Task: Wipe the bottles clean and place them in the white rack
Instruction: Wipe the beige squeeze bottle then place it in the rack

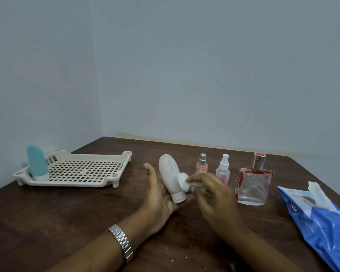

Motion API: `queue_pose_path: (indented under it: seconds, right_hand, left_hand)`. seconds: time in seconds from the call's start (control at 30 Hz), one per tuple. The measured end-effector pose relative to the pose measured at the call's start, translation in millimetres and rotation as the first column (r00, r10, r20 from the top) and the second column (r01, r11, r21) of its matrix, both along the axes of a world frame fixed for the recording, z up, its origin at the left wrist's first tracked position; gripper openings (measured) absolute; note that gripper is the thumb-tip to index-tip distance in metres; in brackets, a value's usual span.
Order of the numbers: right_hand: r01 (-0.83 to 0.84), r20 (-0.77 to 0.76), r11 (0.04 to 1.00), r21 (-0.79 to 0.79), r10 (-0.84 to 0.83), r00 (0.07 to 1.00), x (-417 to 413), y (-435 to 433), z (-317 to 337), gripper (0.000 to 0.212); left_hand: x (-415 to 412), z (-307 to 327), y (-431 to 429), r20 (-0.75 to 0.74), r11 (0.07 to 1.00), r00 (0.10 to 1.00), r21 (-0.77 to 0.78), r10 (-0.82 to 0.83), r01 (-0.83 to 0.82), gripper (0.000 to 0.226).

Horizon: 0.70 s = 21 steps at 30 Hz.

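My left hand (159,195) cradles a white oval bottle (170,173), cap toward me, with the thumb raised and fingers under it. My right hand (214,195) pinches a crumpled white wipe (184,182) and presses it against the bottle's lower side. The white perforated rack (98,181) sits at the left of the table, with a blue tube bottle (36,163) standing cap down in its left corner. Behind my right hand stand a small pink spray bottle (202,164), a clear spray bottle (223,169) and a square glass perfume bottle (253,183) with red smears.
A blue wipes packet (326,224) with a white wipe sticking out lies at the table's right edge. The dark wooden table (67,222) stands in a corner against pale blue walls. A metal watch (122,242) is on my left wrist.
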State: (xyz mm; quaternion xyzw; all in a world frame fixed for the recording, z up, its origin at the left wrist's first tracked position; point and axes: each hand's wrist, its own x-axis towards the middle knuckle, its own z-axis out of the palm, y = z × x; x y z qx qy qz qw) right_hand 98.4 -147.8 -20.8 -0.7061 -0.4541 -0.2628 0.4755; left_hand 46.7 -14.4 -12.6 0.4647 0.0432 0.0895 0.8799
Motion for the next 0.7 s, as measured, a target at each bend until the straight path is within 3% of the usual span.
queue_pose_path:
  seconds: [0.2,0.37,0.47,0.7]
  right_hand:
    - [-0.045,0.052,0.992,-0.116,0.051,0.997,-6,4,-6,0.028]
    - [-0.029,0.197,0.970,-0.240,0.078,0.977,-9,8,-7,0.027]
    - [-0.009,0.188,0.980,-0.201,0.048,0.981,-7,9,-6,0.024]
    - [-0.040,0.011,0.999,-0.019,0.040,0.999,-5,11,-5,0.021]
  left_hand:
    - [2,-4,2,0.012,1.000,1.000,-0.017,0.017,-0.016,0.112]
    - [3,-3,4,-0.016,0.999,1.000,-0.045,0.023,-0.024,0.110]
    - [3,-2,1,-0.005,0.997,1.000,-0.076,-0.002,0.002,0.107]
    - [4,-3,-1,0.002,0.996,1.000,-0.089,-0.009,0.010,0.108]
